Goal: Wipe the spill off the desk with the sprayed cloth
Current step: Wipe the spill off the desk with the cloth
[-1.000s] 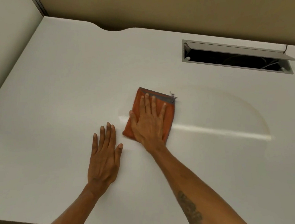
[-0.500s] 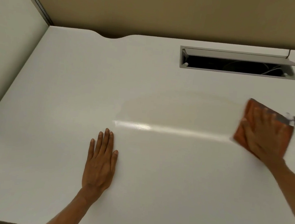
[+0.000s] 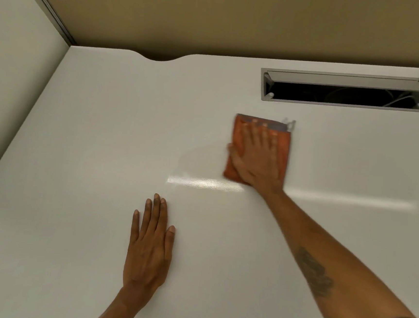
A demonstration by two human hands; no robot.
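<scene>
The right hand (image 3: 259, 160) presses flat on the orange cloth (image 3: 282, 150), fingers (image 3: 253, 134) straight and slightly apart, tips near the cloth's far edge, toward the counter's (image 3: 92, 123) far edge. The left hand (image 3: 149, 245) lies flat near the counter's near edge, fingers together.

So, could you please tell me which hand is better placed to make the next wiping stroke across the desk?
The right hand: it presses flat on the cloth. The left hand lies flat on the bare desk, apart from the cloth.
</scene>
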